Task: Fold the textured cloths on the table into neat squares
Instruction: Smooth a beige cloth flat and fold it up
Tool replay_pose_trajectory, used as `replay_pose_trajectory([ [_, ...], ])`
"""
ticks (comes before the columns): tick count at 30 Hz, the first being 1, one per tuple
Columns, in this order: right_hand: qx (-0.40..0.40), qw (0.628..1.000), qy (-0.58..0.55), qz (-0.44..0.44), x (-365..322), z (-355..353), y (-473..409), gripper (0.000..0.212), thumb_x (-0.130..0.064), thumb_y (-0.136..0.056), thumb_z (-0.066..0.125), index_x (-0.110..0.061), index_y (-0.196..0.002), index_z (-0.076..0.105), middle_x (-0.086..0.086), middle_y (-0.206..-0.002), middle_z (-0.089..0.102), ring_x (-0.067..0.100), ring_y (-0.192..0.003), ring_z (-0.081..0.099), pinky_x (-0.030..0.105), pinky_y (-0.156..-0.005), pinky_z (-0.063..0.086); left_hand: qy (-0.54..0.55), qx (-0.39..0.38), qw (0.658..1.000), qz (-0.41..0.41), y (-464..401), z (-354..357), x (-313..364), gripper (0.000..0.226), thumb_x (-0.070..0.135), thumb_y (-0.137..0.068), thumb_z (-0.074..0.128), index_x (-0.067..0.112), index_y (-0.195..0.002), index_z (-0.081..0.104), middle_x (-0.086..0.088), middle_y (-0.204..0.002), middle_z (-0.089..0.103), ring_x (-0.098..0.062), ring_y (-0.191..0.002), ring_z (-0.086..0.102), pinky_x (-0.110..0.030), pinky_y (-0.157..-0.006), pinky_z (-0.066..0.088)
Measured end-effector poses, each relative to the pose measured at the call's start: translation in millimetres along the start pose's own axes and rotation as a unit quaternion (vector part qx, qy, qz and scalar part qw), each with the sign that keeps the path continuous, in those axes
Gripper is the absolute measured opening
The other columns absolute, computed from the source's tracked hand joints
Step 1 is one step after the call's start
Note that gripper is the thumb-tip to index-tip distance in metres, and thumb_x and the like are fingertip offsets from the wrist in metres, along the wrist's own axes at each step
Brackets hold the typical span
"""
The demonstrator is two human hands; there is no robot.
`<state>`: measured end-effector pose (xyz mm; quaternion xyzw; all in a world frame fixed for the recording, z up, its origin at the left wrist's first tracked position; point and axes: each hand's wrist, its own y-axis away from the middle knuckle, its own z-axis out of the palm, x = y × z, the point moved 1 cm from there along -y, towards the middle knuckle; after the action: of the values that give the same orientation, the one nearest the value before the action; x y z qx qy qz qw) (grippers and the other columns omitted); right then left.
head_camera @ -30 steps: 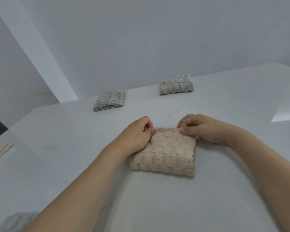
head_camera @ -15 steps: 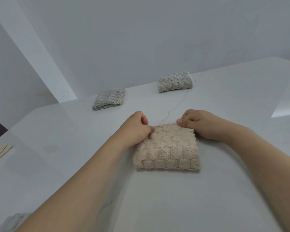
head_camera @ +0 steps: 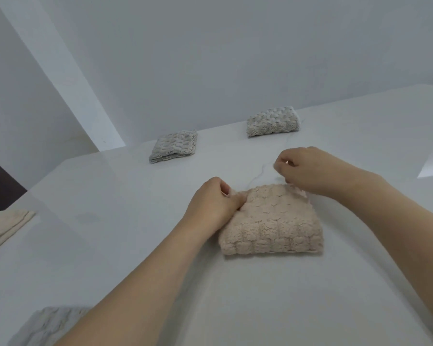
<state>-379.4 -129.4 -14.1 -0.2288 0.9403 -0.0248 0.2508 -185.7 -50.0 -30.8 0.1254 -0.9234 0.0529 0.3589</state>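
Note:
A beige textured cloth (head_camera: 273, 223) lies folded into a thick square in the middle of the white table (head_camera: 235, 295). My left hand (head_camera: 215, 203) pinches its far left corner between thumb and fingers. My right hand (head_camera: 308, 168) is raised just above the far right corner. Its fingers are curled, with nothing visible between them. The cloth's edge under that wrist looks blurred. Two grey-white textured cloths lie folded at the table's far edge, one on the left (head_camera: 173, 146) and one on the right (head_camera: 273, 122).
A flat cream cloth (head_camera: 3, 228) hangs over the left table edge. Part of a grey textured cloth (head_camera: 45, 325) shows at the near left, beside my left forearm. A white wall stands behind the table.
My right hand has let go of the far right corner and lifted up and away from it. My left hand keeps its pinch on the far left corner. The cloth has turned slightly.

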Motion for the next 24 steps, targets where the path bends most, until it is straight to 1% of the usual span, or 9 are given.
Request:
replay_pose_trajectory([
  [2, -0.001, 0.997, 0.077, -0.023, -12.5, 14.8, 2.3, 0.044, -0.059, -0.095, 0.035, -0.022, -0.100, 0.060, -0.002, -0.095, 0.062, 0.021, -0.095, 0.057, 0.035, -0.081, 0.046, 0.031, -0.002, 1.000, -0.002, 1.8, 2.9, -1.7, 0.034, 0.049, -0.075, 0.076, 0.021, -0.087, 0.060, 0.005, -0.080, 0.068, -0.015, -0.074, 0.065, -0.041, -0.075, 0.054],
  [4, -0.016, 0.990, 0.128, -0.061, -18.8, 32.9, 5.6, 0.048, -0.065, -0.093, 0.032, -0.022, -0.097, 0.052, 0.000, -0.099, 0.062, 0.022, -0.098, 0.054, 0.036, -0.078, 0.042, 0.084, -0.025, 0.995, -0.038, 1.5, -2.7, -2.5, 0.036, 0.044, -0.072, 0.081, 0.020, -0.091, 0.060, 0.002, -0.085, 0.070, -0.015, -0.074, 0.065, -0.039, -0.075, 0.054],
  [6, -0.031, 0.989, 0.131, -0.058, -19.1, 37.8, 6.9, 0.045, -0.063, -0.095, 0.031, -0.021, -0.094, 0.048, 0.003, -0.101, 0.063, 0.023, -0.096, 0.056, 0.034, -0.075, 0.039, 0.118, -0.056, 0.988, -0.081, 3.3, -12.3, -4.6, 0.037, 0.034, -0.071, 0.083, 0.016, -0.093, 0.060, -0.003, -0.086, 0.070, -0.017, -0.069, 0.062, -0.035, -0.069, 0.051],
  [9, -0.029, 0.990, 0.131, -0.029, -13.8, 37.3, 2.3, 0.048, -0.057, -0.098, 0.031, -0.015, -0.098, 0.054, 0.007, -0.104, 0.065, 0.026, -0.099, 0.058, 0.036, -0.078, 0.042, 0.130, -0.129, 0.978, -0.100, 14.3, -22.5, -6.5, 0.024, 0.026, -0.078, 0.079, 0.014, -0.087, 0.061, 0.002, -0.066, 0.062, -0.010, -0.053, 0.052, -0.020, -0.053, 0.041],
  [11, -0.013, 0.990, 0.140, -0.009, -11.1, 38.5, 0.4, 0.049, -0.055, -0.099, 0.029, -0.013, -0.096, 0.055, 0.009, -0.105, 0.065, 0.027, -0.100, 0.059, 0.037, -0.080, 0.043, 0.165, -0.151, 0.971, -0.087, 19.0, -24.3, -5.4, 0.017, 0.023, -0.082, 0.076, 0.015, -0.082, 0.061, 0.005, -0.060, 0.060, -0.005, -0.050, 0.049, -0.017, -0.050, 0.039],
  [14, 0.075, 0.983, 0.164, -0.031, -5.5, 38.1, 0.9, 0.045, -0.050, -0.101, 0.025, -0.014, -0.084, 0.045, 0.012, -0.096, 0.066, 0.032, -0.094, 0.060, 0.037, -0.074, 0.038, 0.229, -0.127, 0.964, -0.050, 19.1, -24.7, -3.1, 0.011, 0.020, -0.086, 0.072, 0.015, -0.085, 0.062, 0.004, -0.069, 0.064, -0.006, -0.060, 0.055, -0.018, -0.060, 0.042],
  [16, 0.117, 0.984, 0.134, -0.027, -0.6, 33.6, -0.3, 0.047, -0.050, -0.101, 0.023, -0.011, -0.084, 0.043, 0.010, -0.086, 0.063, 0.032, -0.084, 0.059, 0.036, -0.068, 0.036, 0.260, -0.133, 0.956, -0.019, 20.2, -22.8, -3.6, 0.008, 0.015, -0.091, 0.067, 0.013, -0.093, 0.059, -0.002, -0.083, 0.068, -0.007, -0.071, 0.061, -0.016, -0.068, 0.045],
  [20, 0.086, 0.992, 0.086, 0.036, 6.3, 33.1, -1.7, 0.060, -0.065, -0.095, 0.016, -0.015, -0.085, 0.047, 0.003, -0.080, 0.056, 0.026, -0.076, 0.051, 0.036, -0.067, 0.037, 0.313, -0.131, 0.940, 0.009, 23.1, -12.0, -11.8, 0.008, 0.008, -0.097, 0.058, 0.012, -0.099, 0.052, -0.013, -0.099, 0.072, -0.020, -0.089, 0.066, -0.033, -0.086, 0.047],
  [24, 0.077, 0.991, 0.095, 0.056, 10.3, 32.0, -4.6, 0.066, -0.075, -0.088, 0.017, -0.019, -0.085, 0.053, 0.001, -0.083, 0.056, 0.025, -0.081, 0.051, 0.037, -0.070, 0.038, 0.358, -0.110, 0.927, 0.025, 19.0, -9.7, -17.9, 0.016, 0.007, -0.096, 0.059, 0.013, -0.109, 0.051, -0.009, -0.106, 0.073, -0.025, -0.099, 0.068, -0.041, -0.100, 0.045],
])
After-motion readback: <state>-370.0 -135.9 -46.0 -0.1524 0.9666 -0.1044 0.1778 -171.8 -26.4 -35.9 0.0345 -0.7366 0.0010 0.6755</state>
